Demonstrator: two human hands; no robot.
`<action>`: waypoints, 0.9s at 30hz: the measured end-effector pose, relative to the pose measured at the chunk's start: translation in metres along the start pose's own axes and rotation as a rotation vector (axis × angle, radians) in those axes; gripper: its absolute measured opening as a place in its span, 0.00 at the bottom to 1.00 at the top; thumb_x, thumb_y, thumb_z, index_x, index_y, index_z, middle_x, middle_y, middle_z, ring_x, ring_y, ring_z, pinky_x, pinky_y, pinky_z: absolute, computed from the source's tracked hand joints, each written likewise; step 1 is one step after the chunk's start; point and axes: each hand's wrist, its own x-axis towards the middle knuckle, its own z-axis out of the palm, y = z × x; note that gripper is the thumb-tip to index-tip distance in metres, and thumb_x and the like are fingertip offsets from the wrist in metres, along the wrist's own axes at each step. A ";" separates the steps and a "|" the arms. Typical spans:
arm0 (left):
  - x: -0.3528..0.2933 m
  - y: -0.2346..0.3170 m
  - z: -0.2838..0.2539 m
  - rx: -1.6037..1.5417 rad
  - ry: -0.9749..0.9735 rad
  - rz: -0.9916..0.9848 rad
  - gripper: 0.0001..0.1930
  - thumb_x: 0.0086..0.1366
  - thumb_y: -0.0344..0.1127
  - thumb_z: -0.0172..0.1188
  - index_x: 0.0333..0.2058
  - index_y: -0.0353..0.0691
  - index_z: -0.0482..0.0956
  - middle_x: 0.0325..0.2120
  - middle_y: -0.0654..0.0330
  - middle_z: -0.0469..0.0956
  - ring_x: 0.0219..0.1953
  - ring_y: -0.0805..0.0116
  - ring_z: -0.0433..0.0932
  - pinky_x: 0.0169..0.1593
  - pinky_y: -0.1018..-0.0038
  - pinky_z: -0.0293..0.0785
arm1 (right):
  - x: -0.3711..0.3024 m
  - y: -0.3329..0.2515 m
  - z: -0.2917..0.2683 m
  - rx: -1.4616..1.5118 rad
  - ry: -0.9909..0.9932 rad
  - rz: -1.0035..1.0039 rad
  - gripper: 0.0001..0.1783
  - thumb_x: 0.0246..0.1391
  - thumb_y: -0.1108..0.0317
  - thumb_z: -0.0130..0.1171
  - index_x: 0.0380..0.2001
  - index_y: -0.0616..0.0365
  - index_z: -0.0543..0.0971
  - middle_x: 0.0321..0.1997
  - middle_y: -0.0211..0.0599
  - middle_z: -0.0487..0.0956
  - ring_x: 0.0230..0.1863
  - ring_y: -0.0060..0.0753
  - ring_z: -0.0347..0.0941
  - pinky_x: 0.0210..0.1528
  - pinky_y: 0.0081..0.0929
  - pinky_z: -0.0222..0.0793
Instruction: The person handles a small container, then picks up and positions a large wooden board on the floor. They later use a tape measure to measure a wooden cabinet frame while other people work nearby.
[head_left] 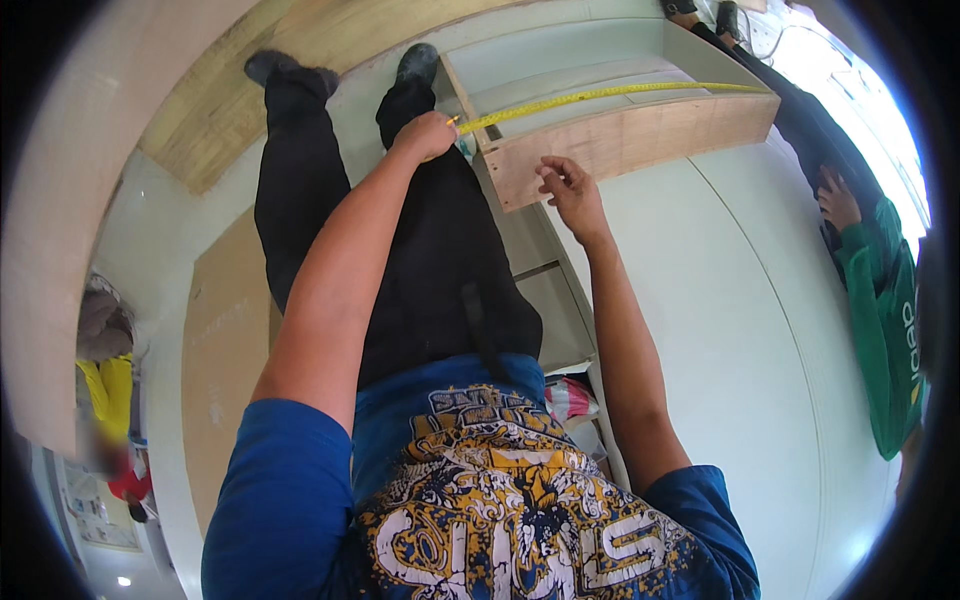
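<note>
My left hand (pixel 428 136) is closed on the near end of a yellow tape measure (pixel 585 97), whose case is mostly hidden in the fingers. A small thin yellow-orange tip (pixel 454 120) shows at this hand. The blade stretches right, across a shallow open wooden frame (pixel 630 140), reaching its far right corner. In front of the frame's plywood side, near its left end, hovers my right hand (pixel 575 198). Its fingers are loosely bent and apart, and nothing shows between them.
White panels (pixel 700 280) lie under and beside the frame. A person in a green top (pixel 875 330) is at the right, one hand on their leg. Another person in yellow and red (pixel 112 400) is far left. A brown board (pixel 225 330) lies at left.
</note>
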 end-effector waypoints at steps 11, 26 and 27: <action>-0.006 0.011 -0.034 -0.370 -0.665 -0.345 0.15 0.64 0.46 0.60 0.41 0.42 0.81 0.28 0.59 0.79 0.28 0.64 0.79 0.28 0.63 0.75 | 0.033 -0.014 0.013 -0.086 -0.063 0.045 0.19 0.61 0.60 0.58 0.50 0.61 0.78 0.35 0.32 0.80 0.35 0.22 0.76 0.36 0.22 0.71; -0.003 0.022 -0.062 -0.386 -1.053 -0.362 0.15 0.69 0.49 0.53 0.46 0.46 0.75 0.34 0.59 0.79 0.31 0.59 0.81 0.36 0.58 0.76 | 0.059 -0.005 0.037 -0.405 -0.031 -0.161 0.21 0.57 0.65 0.58 0.53 0.60 0.77 0.33 0.47 0.82 0.33 0.44 0.80 0.39 0.35 0.74; -0.001 0.018 -0.061 -0.400 -1.067 -0.353 0.16 0.69 0.50 0.54 0.45 0.47 0.75 0.33 0.59 0.80 0.30 0.59 0.81 0.35 0.59 0.77 | 0.056 -0.020 0.041 -0.473 -0.053 -0.155 0.22 0.57 0.65 0.58 0.54 0.59 0.76 0.33 0.47 0.82 0.34 0.46 0.80 0.40 0.37 0.74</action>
